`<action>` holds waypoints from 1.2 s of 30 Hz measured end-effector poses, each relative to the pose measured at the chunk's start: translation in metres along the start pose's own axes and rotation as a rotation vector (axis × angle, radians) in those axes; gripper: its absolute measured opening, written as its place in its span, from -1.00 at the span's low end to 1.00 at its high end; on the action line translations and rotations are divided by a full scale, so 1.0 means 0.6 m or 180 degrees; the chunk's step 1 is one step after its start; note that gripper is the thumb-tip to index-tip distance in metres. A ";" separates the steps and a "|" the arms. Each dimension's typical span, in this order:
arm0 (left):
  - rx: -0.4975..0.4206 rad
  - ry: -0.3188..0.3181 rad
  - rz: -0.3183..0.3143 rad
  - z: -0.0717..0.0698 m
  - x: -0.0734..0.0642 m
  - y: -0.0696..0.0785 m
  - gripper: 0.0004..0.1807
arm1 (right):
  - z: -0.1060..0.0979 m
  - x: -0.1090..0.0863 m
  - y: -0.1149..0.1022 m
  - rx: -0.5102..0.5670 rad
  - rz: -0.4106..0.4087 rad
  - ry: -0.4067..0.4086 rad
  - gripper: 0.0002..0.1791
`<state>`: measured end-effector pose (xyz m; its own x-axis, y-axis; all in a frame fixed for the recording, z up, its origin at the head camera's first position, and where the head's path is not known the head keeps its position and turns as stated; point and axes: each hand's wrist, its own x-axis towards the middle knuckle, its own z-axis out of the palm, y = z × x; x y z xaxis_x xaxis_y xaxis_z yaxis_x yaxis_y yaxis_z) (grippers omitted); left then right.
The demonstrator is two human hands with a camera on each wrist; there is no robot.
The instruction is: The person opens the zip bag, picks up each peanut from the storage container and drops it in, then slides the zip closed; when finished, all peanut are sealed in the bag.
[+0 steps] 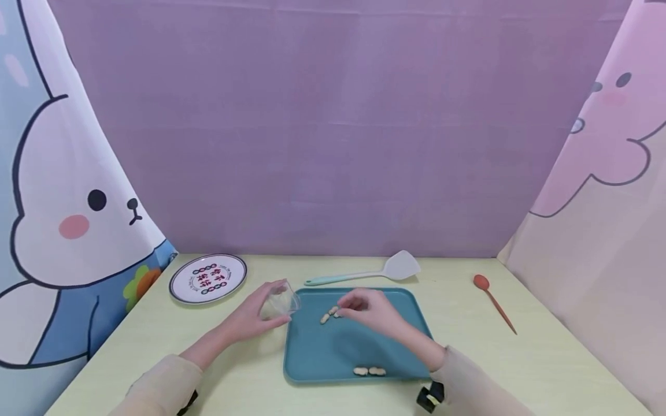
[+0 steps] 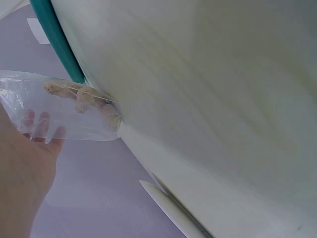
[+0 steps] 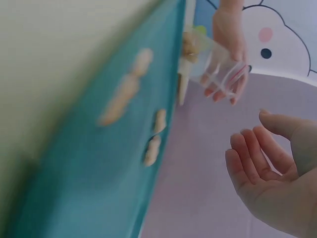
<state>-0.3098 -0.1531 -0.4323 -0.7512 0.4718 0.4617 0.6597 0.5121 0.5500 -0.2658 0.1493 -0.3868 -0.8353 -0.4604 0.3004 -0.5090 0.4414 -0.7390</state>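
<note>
Above the teal tray (image 1: 312, 352), we see the right hand (image 1: 370, 311) loosely curved, thumb apart from fingers, close to the far peanuts (image 1: 325, 318); a near pair (image 1: 361, 371) lies frontward. The left hand (image 1: 252, 318) grips a clear container (image 1: 279, 303) whose blurred peanuts we cannot surely count.

Pale table (image 1: 458, 335), plate (image 1: 208, 279), spatula (image 1: 386, 271), teal tray (image 1: 322, 352), spoon (image 1: 494, 300)

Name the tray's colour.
The tray is teal, a blue-green; it shows best in the head view.
</note>
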 end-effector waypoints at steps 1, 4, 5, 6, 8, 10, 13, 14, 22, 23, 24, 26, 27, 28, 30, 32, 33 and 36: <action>-0.0001 0.0002 -0.0002 -0.001 0.000 0.001 -0.17 | -0.003 -0.008 0.005 -0.0014 0.0016 -0.0012 -0.78; -0.0018 -0.0016 0.0000 -0.002 0.000 0.002 -0.16 | -0.012 -0.030 0.021 -0.0027 0.0062 -0.0069 -0.78; -0.0022 -0.0024 0.0003 -0.002 0.000 0.002 -0.16 | -0.015 -0.037 0.026 -0.0021 0.0079 -0.0100 -0.77; -0.0023 -0.0034 0.0006 -0.002 0.000 0.001 -0.16 | -0.018 -0.044 0.031 -0.0017 0.0091 -0.0132 -0.76; -0.0023 -0.0051 0.0006 -0.001 0.000 0.000 -0.15 | -0.023 -0.056 0.039 -0.0003 0.0142 -0.0208 -0.72; -0.0017 -0.0055 0.0004 0.000 0.000 -0.001 -0.15 | -0.027 -0.067 0.045 0.0017 0.0197 -0.0298 -0.69; -0.0001 -0.0043 0.0000 0.001 0.000 -0.002 -0.15 | -0.030 -0.080 0.053 -0.0039 0.0230 -0.0404 -0.67; -0.0003 -0.0036 0.0004 0.001 0.000 -0.002 -0.15 | -0.031 -0.083 0.055 -0.0053 0.0230 -0.0443 -0.67; -0.0008 -0.0051 -0.0017 -0.001 0.000 0.002 -0.15 | -0.036 -0.104 0.069 0.0039 0.0259 -0.0886 -0.69; -0.0012 -0.0056 -0.0023 -0.001 0.000 0.003 -0.15 | -0.037 -0.106 0.070 0.0078 0.0260 -0.0949 -0.69; -0.0008 -0.0061 -0.0029 -0.001 0.001 0.003 -0.15 | -0.037 -0.107 0.071 0.0124 0.0274 -0.1001 -0.70; -0.0001 -0.0064 -0.0039 -0.001 0.000 0.003 -0.15 | -0.038 -0.109 0.072 0.0226 0.0313 -0.1100 -0.72; -0.0004 -0.0064 -0.0044 0.000 0.000 0.003 -0.15 | -0.038 -0.110 0.071 0.0279 0.0344 -0.1145 -0.73; 0.0000 -0.0061 -0.0043 0.000 0.001 0.002 -0.15 | -0.039 -0.110 0.071 0.0276 0.0355 -0.1172 -0.74; 0.0005 -0.0052 -0.0032 0.000 0.001 0.001 -0.16 | -0.039 -0.111 0.070 0.0290 0.0411 -0.1234 -0.76; 0.0003 -0.0043 -0.0017 0.001 0.001 0.000 -0.16 | -0.040 -0.112 0.070 0.0276 0.0443 -0.1276 -0.78; 0.0005 -0.0039 -0.0011 0.001 0.001 0.000 -0.16 | -0.040 -0.113 0.071 0.0256 0.0452 -0.1286 -0.80; 0.0005 -0.0042 0.0003 0.001 0.002 0.000 -0.16 | -0.043 -0.115 0.072 0.0178 0.0410 -0.1305 -0.83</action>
<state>-0.3107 -0.1523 -0.4324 -0.7502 0.4816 0.4531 0.6605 0.5129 0.5484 -0.2358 0.2198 -0.4241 -0.7339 -0.6772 -0.0525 -0.3845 0.4780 -0.7897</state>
